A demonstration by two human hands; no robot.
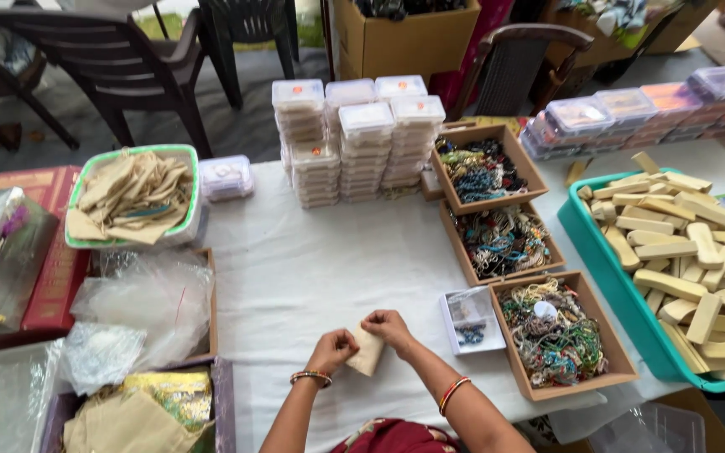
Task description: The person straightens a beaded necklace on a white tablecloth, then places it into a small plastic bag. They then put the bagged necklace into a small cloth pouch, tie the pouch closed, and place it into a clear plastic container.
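My left hand [331, 349] and my right hand [390, 328] both pinch a small beige cloth pouch [367, 353] over the white tablecloth [312, 268], near the table's front edge. Each wrist wears coloured bangles. Just right of my right hand lies a small open clear box [472, 319] with dark beads in it. Beyond it stands a brown tray [606, 344] of tangled coloured thread bracelets.
Two more brown trays of bracelets [488, 172] [501, 242] line the right. Stacks of clear lidded boxes [362, 147] stand at the back. A teal tray [631, 310] holds wooden blocks. A green-rimmed basket [132, 197] of beige pouches and plastic bags [153, 298] lie left.
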